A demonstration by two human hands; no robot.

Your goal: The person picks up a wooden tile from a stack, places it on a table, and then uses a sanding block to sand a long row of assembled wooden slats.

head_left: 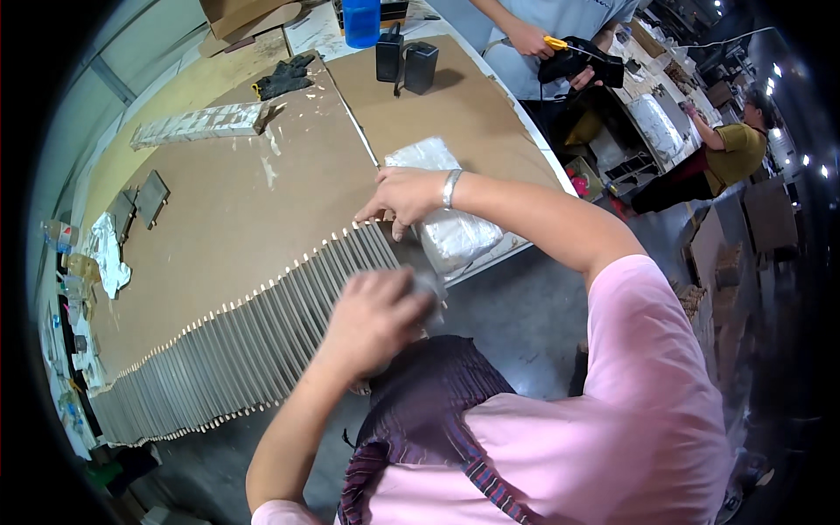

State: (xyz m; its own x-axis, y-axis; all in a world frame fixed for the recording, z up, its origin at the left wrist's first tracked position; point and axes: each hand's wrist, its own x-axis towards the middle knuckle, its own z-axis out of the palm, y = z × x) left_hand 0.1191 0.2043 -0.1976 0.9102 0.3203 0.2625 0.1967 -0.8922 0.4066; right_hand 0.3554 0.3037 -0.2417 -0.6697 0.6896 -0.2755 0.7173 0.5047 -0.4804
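Observation:
A long curved row of narrow grey slats [254, 337], pale pegs sticking out at both ends, lies along the table's near edge. At the row's right end, my right hand [409, 197] rests with fingers apart, its fingertips touching the far ends of the last pieces. My left hand [372, 319], blurred by motion, is over the near side of that same end, its fingers curled. Something greyish and smeared shows by its fingertips; what it is I cannot make out. Beneath my right wrist lies a clear plastic-wrapped white pack [455, 236].
On the brown board-covered table [306, 192] lie a whitish block [201, 125], dark gloves [284, 77] and small grey pieces [153, 199]. Two black boxes [420, 67] and a blue container [361, 22] stand at the back. Bottles [59, 234] line the left side. Across the table, a person [560, 52] holds a black device.

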